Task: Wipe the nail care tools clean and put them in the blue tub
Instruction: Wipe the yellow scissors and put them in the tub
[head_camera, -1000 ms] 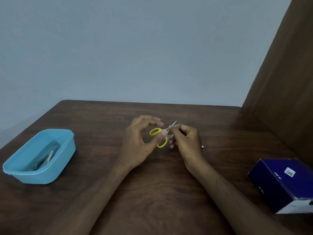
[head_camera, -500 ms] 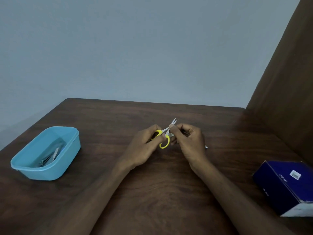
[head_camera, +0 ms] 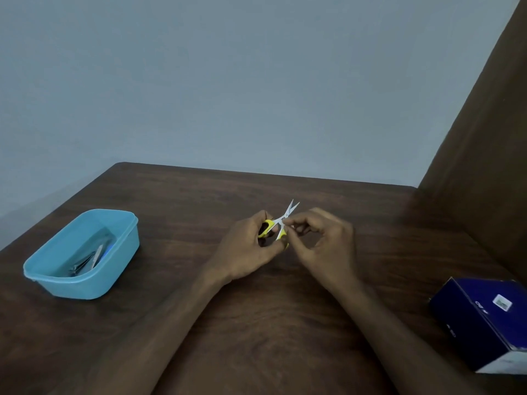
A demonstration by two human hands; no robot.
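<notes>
Small scissors (head_camera: 286,216) with yellow handles and thin steel blades are held above the middle of the table, blades slightly apart and pointing up to the right. My left hand (head_camera: 251,249) grips the yellow handles. My right hand (head_camera: 325,243) has its fingers curled, and thumb and forefinger pinch the scissors near the pivot; I cannot tell if a wipe is between them. The light blue tub (head_camera: 122,252) stands at the left with metal nail tools (head_camera: 88,260) lying inside.
A dark blue cardboard box (head_camera: 484,317) lies at the right front of the dark wooden table (head_camera: 256,323). A brown wooden panel (head_camera: 484,166) rises along the table's right side. A grey wall is behind.
My left fingers have closed round the yellow handles. The blades have tipped upward and parted a little. My right hand stays at the pivot.
</notes>
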